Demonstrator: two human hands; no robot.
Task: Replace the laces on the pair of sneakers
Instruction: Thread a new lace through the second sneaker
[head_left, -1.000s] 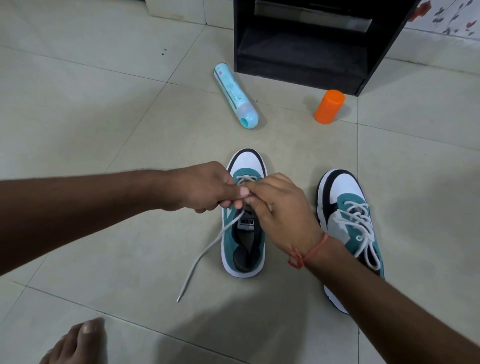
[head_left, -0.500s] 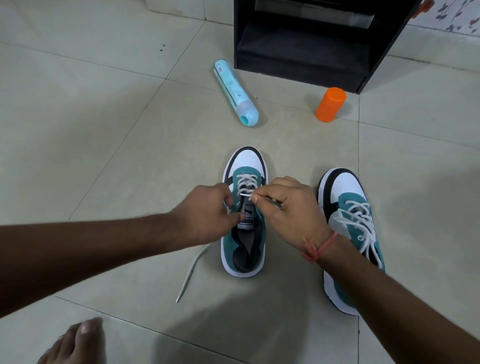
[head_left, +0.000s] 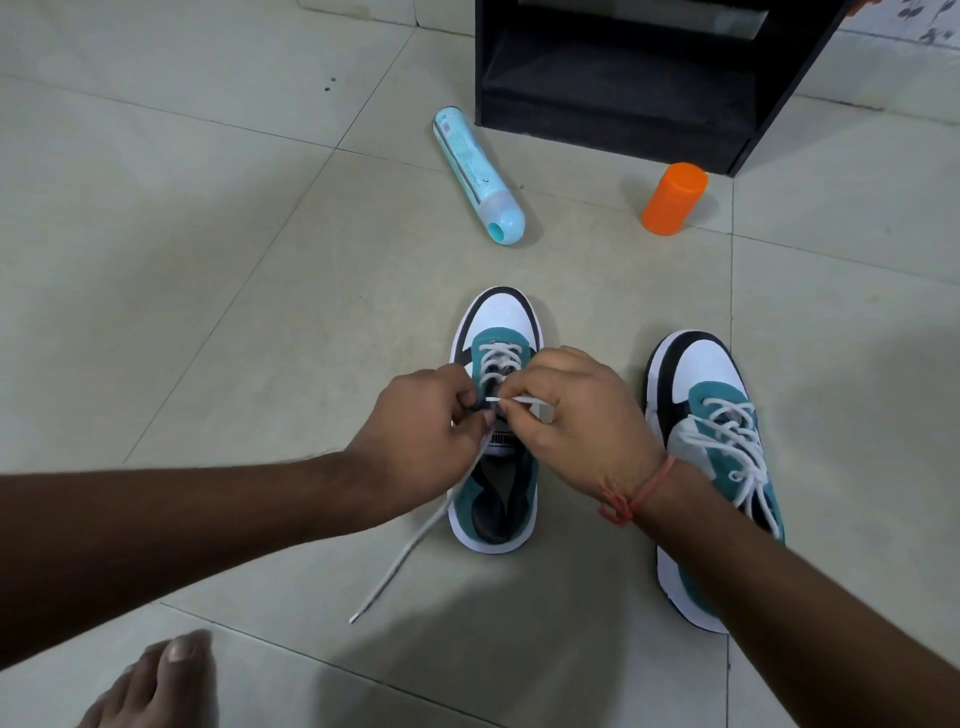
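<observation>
Two teal, white and black sneakers stand on the tiled floor, toes pointing away from me. The left sneaker (head_left: 496, 493) has a white lace (head_left: 498, 358) threaded through its front eyelets only. My right hand (head_left: 576, 421) pinches the tip of that lace over the tongue. My left hand (head_left: 415, 431) grips the left edge of the shoe at the eyelets. The other lace end (head_left: 400, 556) trails loose down to the left onto the floor. The right sneaker (head_left: 717, 431) is fully laced, with my right forearm crossing its heel.
A light blue bottle (head_left: 480, 179) lies on its side beyond the shoes. An orange cap-like container (head_left: 674, 199) stands to its right. A black open cabinet (head_left: 639, 78) sits at the back. A bare foot (head_left: 156, 686) shows at the bottom left.
Both hands have dropped from above the toe area to the tongue. The right hand now holds the lace tip out sideways toward the left eyelets, and the loose end lies further out on the floor.
</observation>
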